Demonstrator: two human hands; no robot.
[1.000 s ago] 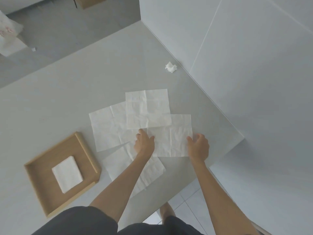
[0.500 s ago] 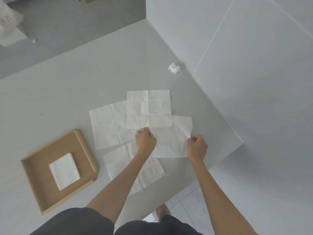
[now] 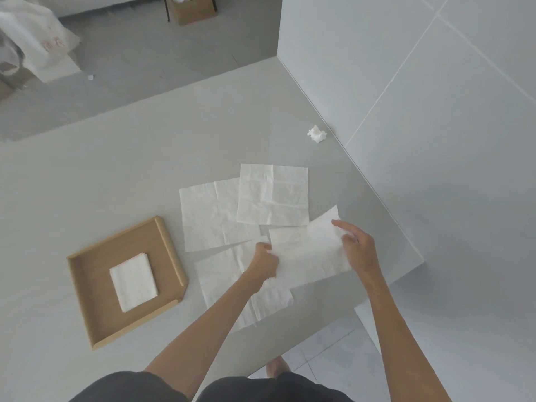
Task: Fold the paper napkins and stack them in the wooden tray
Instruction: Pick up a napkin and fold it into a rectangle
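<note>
Pinching a thin, crinkled paper napkin by its two ends, the left hand and right hand are holding it just above the pale, smooth desk in the head view. The left fingers are curling tight round the sheet's left edge. The right fingers are pinching its right edge, with the index finger stretching out straight. The sheet is sagging softly between them, its far corner tilting up. Three more square napkins, soft and creased into quarters, are lying flat and overlapping: two beyond the fingers, one beneath the left wrist. Well apart to the left of the left fingers, a shallow square wooden tray is holding one folded napkin in its middle. Beyond the right fingers, a small crumpled scrap is lying near the wall.
</note>
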